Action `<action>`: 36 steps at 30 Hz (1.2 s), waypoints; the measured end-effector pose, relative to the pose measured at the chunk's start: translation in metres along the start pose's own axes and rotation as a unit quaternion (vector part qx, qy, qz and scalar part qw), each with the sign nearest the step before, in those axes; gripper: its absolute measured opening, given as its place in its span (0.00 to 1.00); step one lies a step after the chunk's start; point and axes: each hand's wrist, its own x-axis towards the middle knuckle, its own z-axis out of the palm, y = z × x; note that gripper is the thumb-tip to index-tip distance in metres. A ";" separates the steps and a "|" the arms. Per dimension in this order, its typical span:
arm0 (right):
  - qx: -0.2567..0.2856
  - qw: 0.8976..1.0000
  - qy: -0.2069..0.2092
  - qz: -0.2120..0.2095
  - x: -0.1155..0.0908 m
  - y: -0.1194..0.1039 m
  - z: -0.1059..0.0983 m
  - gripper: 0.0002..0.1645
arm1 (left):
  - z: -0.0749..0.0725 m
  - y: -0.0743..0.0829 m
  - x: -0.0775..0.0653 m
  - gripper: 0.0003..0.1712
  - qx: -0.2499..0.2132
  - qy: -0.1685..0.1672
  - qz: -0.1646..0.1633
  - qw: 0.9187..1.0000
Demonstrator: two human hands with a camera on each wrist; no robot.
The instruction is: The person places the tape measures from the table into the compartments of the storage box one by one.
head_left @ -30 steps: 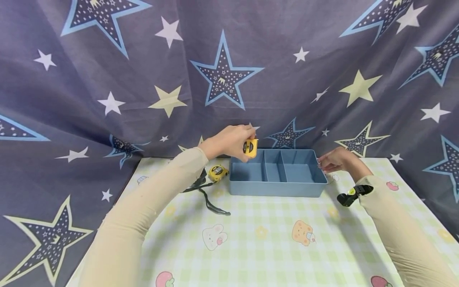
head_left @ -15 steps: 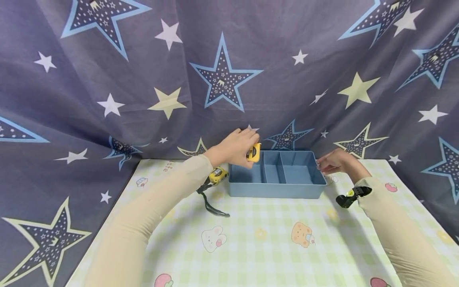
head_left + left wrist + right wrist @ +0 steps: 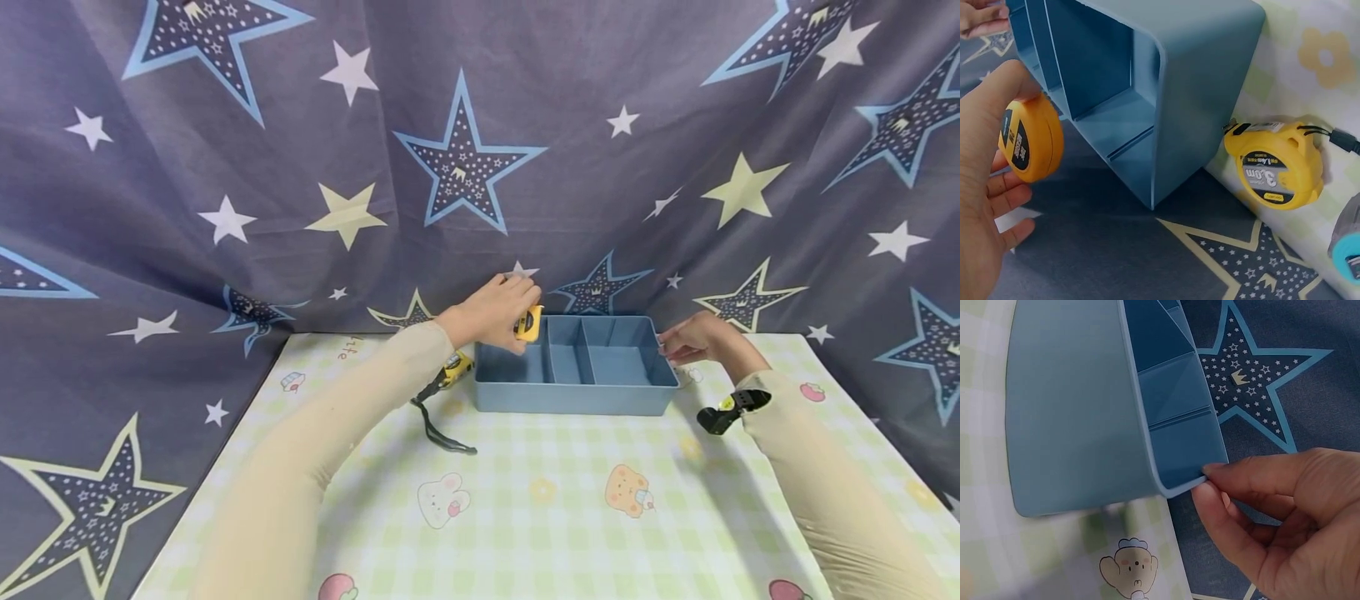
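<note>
Tape measure in hand: yellow with a dark label [image 3: 1035, 137], held up in the air at the left part of the box; whether it is straight over the compartment or a little behind it, I cannot tell.
Left hand: the hand [image 3: 491, 315] grips that tape measure, palm down, clear of the counter.
Right hand: the hand [image 3: 690, 340] pinches the rim at the box's right end between thumb and forefinger.
Both hands: well apart, one near each end of the box.
Box: blue, open-topped [image 3: 573, 400], upright on the counter, with a wide compartment on the left, a narrow one in the middle, a wide one on the right.
Second tape measure: yellow, marked 3.0m [image 3: 1279, 162], on the counter just left of the box.
Strap: dark [image 3: 442, 442], trailing from it toward the front.
Counter: green-and-white checked cover [image 3: 540, 550] with cartoon animals.
Backdrop: dark cloth [image 3: 375, 125] with stars.
</note>
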 end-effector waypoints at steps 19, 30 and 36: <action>0.025 1.000 -0.006 0.000 -0.001 -0.004 -0.002 0.32 | -0.009 0.005 0.010 0.42 -0.016 -0.091 0.026 0.995; 0.014 1.000 -0.004 0.002 -0.002 -0.005 -0.001 0.32 | 0.001 0.005 0.013 0.45 -0.013 -0.123 0.005 0.992; 0.015 1.000 -0.007 0.001 -0.002 -0.004 0.000 0.33 | 0.007 0.006 0.016 0.47 -0.018 -0.137 0.002 0.990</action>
